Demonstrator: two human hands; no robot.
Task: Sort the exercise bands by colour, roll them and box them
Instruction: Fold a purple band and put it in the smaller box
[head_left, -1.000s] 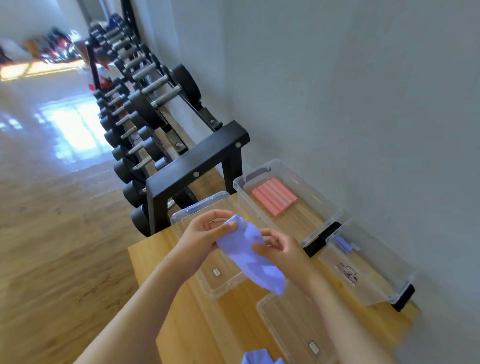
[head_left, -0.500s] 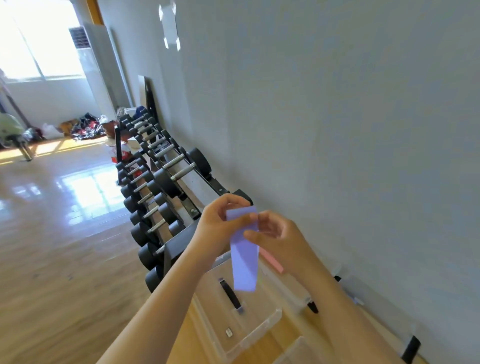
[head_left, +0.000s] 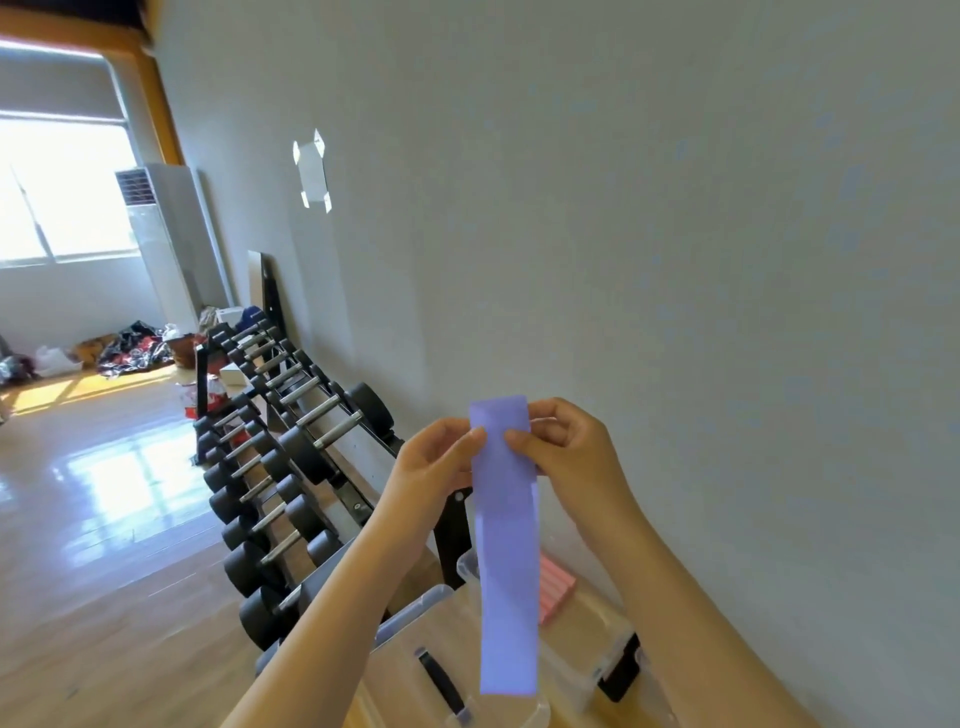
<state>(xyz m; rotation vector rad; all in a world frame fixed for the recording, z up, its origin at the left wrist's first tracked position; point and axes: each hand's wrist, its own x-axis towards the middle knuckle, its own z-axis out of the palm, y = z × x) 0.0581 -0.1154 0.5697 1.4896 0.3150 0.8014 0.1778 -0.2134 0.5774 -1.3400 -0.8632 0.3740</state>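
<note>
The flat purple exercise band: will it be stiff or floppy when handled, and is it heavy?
Probably floppy: the flat purple exercise band hangs straight down from its top end, pinched by the left hand and right hand. Likely light: a pinch alone carries it. It should roll easily, like the pink rolled bands behind it.

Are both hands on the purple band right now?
Touching. The head view shows the left hand and the right hand each pinching the purple band near its top, one on each edge.
</note>
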